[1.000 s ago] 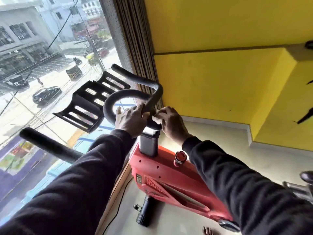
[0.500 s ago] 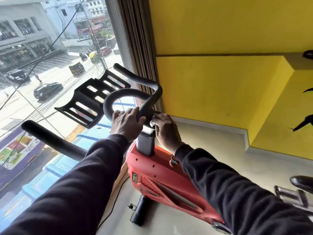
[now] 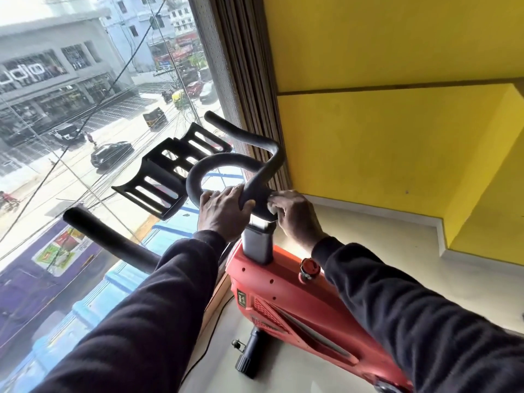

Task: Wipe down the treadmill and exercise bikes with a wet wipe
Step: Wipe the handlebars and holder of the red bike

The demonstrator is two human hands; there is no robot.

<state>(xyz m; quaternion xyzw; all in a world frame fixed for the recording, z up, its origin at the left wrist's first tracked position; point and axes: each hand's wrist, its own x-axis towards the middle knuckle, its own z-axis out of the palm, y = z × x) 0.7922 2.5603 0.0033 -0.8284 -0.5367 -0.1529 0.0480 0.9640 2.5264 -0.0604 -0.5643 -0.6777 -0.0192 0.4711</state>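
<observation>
Wiping at handlebar base of red plastic-shrouded exercise bike, beside window.

Counted, largest first: one bike; one black foam-padded looped handlebar; one black slotted plastic device tray; two hands; one red round adjustment knob; one small white wet wipe. Left hand wrapped round handlebar, steadying. Right hand closed narrow, pinching wipe against handlebar stem. Risks, judged: wipe slipping from fingertips on curved foam; missed underside of loop; treadmill not in view, still outstanding.
</observation>
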